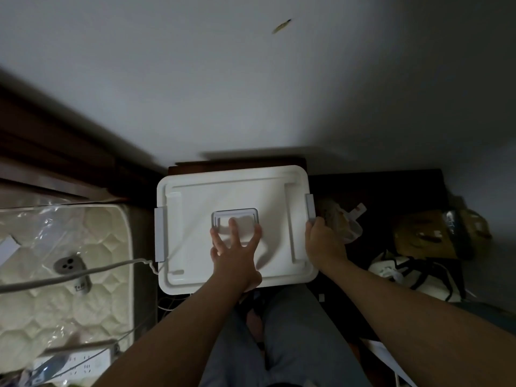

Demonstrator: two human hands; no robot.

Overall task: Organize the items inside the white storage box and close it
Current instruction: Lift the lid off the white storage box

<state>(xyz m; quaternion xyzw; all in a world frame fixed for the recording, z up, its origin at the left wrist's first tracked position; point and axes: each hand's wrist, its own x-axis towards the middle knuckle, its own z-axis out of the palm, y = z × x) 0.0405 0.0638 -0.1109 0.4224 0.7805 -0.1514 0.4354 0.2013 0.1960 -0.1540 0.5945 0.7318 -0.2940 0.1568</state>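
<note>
White storage box, lid on, directly ahead of the person with its long axis left–right: left hand spread flat on the lid centre, right hand curled at the right-side latch, nearest it.

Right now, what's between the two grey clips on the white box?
In the head view, between the left clip and right clip lies the lid, with the left hand spread flat by its handle.
</note>
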